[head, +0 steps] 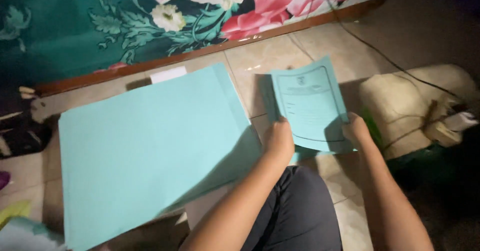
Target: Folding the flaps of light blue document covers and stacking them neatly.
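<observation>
Both hands, the left hand [279, 140] and right hand [356, 129], pinch the lower edge of a light blue printed paper booklet [310, 103]. Just beside it, a large stack of plain light blue paper sheets [150, 151] lies on the beige tiled floor [260, 63].

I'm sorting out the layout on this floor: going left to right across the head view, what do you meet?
Large teal paper stack → left hand → printed teal booklet, held by both hands → right hand → cream cushion → white power adapter.

Teal printed booklet [311, 101] — upright, tilted, above floor
</observation>
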